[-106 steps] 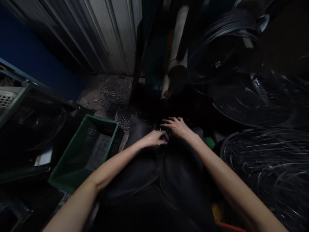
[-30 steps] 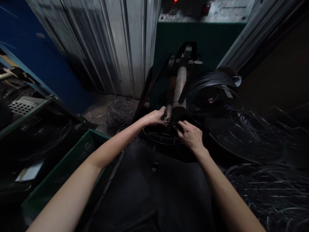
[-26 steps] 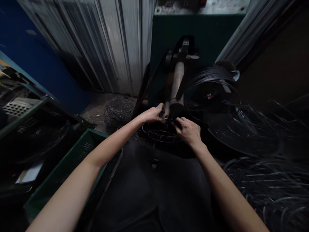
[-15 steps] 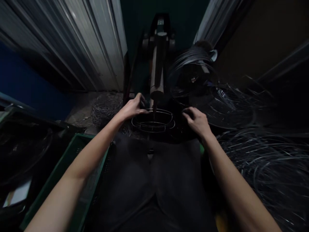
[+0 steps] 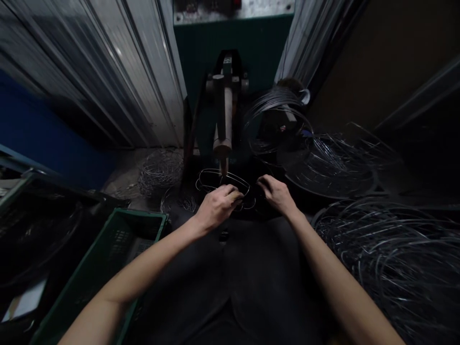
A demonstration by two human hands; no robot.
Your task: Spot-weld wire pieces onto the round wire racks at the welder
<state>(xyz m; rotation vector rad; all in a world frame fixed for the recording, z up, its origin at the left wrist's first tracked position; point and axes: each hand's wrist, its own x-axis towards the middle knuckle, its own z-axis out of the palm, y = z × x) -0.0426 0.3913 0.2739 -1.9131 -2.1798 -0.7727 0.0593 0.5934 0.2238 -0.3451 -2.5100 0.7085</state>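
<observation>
A round frame of thin bent wire point(image 5: 234, 176) sits around the pointed lower tip of a machine's cylindrical arm point(image 5: 223, 139), in front of my body. My left hand point(image 5: 218, 203) is closed on the near side of this wire frame, its fingers covering part of the rim. Just right of the frame is my right hand point(image 5: 276, 192), thumb and fingers pinched together. Whether a small piece is between those fingertips is too dark to make out.
A green plastic crate point(image 5: 97, 249) stands at my left. Loose wire rings point(image 5: 406, 258) heap up on the right, and a coil of wire point(image 5: 276, 103) hangs behind. More tangled wire point(image 5: 161, 170) lies on the floor by the corrugated metal wall point(image 5: 140, 72).
My left hand has moved from the frame's far left side to its near side. My right hand has shifted slightly left, towards the frame. The camera view has tilted up a little.
</observation>
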